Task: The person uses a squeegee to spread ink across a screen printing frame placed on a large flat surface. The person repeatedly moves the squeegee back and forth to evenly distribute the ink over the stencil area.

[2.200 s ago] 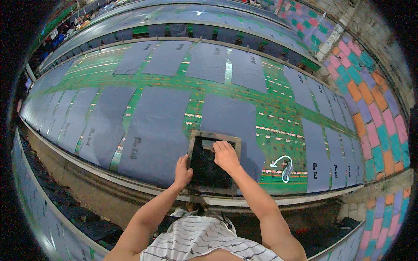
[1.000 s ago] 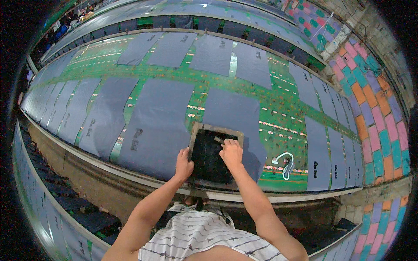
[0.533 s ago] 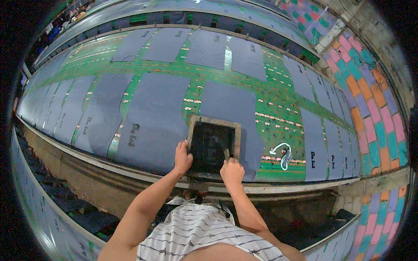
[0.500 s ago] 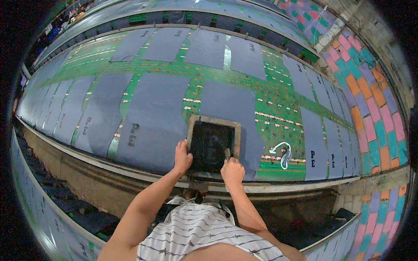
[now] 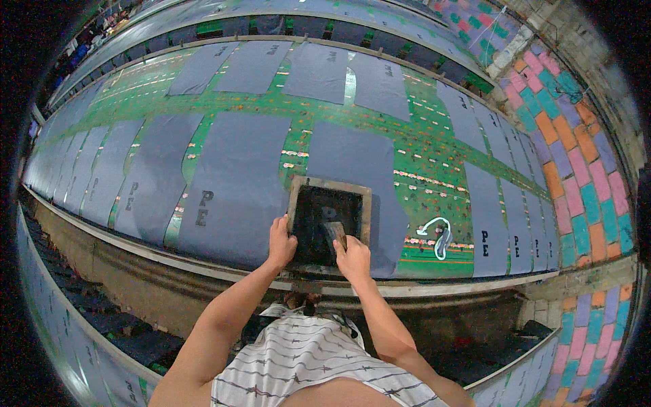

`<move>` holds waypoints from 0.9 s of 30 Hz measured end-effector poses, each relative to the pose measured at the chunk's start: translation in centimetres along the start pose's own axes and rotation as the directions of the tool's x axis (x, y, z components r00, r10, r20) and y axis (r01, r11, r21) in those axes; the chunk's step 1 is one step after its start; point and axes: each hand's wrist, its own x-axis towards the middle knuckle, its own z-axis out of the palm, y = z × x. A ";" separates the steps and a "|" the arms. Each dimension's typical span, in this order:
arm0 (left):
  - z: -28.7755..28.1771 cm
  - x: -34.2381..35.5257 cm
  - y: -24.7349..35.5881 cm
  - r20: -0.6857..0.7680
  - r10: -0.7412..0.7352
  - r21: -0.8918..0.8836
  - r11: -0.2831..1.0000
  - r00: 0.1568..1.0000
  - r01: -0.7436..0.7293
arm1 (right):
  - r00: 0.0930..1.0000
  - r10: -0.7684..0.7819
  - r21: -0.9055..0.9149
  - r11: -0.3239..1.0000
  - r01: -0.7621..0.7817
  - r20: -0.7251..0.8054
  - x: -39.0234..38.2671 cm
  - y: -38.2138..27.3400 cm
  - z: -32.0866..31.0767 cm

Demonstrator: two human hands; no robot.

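A screen-printing frame [image 5: 332, 183] with light wooden edges and dark mesh lies on a grey-blue fabric piece [image 5: 352, 149] at the near edge of the long table. My left hand [image 5: 281, 243] is closed around the frame's left edge. In my right hand [image 5: 354, 258] is a squeegee [image 5: 335, 232], its blade tilted against the mesh near the middle of the frame. A faint printed shape shows on the mesh just above the blade. The fingers of my right hand partly cover the squeegee's handle.
Rows of grey-blue fabric pieces [image 5: 234, 156], several with dark printed marks, lie along the green table [image 5: 434, 203]. A white curved marking [image 5: 442, 237] shows right of the frame. Colourful brick paving [image 5: 576, 176] borders the right side; another table [image 5: 81, 346] stands behind me.
My right hand has drawn the squeegee leftward across the mesh, from near the right edge to the middle, and the blade now leans more. My left hand keeps its hold on the frame.
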 end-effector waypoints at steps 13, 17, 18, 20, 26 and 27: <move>0.4 0.0 -0.4 0.000 0.006 0.000 1.000 1.000 -0.006 | 0.926 -0.338 -0.106 0.928 0.358 0.167 -0.1 0.8 -0.5; 0.3 0.1 -0.6 0.008 0.005 0.020 1.000 1.000 -0.005 | 0.885 -0.439 -0.167 0.871 0.462 0.159 -0.8 0.6 -1.4; 0.3 0.2 -0.6 0.015 0.001 0.030 1.000 1.000 -0.002 | 0.888 -0.431 -0.164 0.876 0.455 0.163 -1.0 0.5 -1.7; 0.3 0.2 -0.7 0.010 -0.001 0.035 0.999 1.000 0.001 | 0.893 -0.414 -0.156 0.884 0.441 0.175 -1.9 0.2 -2.3; 0.4 -0.1 -0.3 -0.032 0.014 0.075 0.997 0.999 -0.012 | 0.842 -0.502 -0.161 0.830 0.534 0.198 -4.1 2.3 -0.6; 0.3 -0.2 -0.5 -0.033 0.008 0.081 0.997 0.999 -0.006 | 0.822 -0.539 -0.156 0.810 0.566 0.183 -4.0 2.7 -0.3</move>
